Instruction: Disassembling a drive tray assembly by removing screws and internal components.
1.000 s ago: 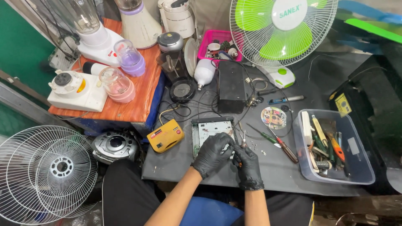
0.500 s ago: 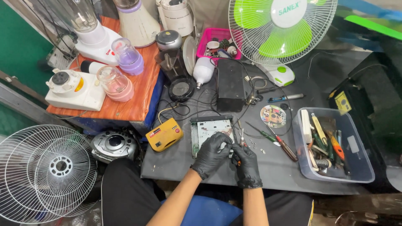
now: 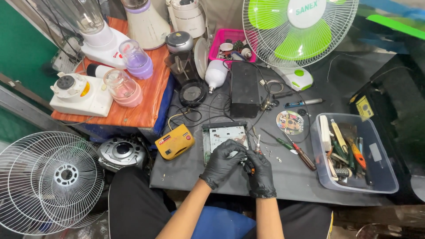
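Two black-gloved hands meet at the near edge of the open chassis (image 3: 223, 139), which lies flat on the dark mat (image 3: 195, 170) just right of the yellow meter (image 3: 175, 141). Left hand (image 3: 223, 163) is curled over the near corner of the chassis, fingers bent and pressing on it. Right hand (image 3: 260, 173) is clenched round a screwdriver (image 3: 257, 145), shaft pointing up and away beside the board; the tip itself I can't make out.

Doing this well, I'd say, means the left hand pinning the chassis so it can't skate on the mat, and the driver held square to the screw, not slanted. A few small loose bits (image 3: 278, 158) sit just right of the hands, so any freed screw wants parking with them, away from the wires (image 3: 199, 116). More screwdrivers (image 3: 292, 148) lie within reach, and the tool bin (image 3: 389, 188) stands further right if the bit doesn't fit.
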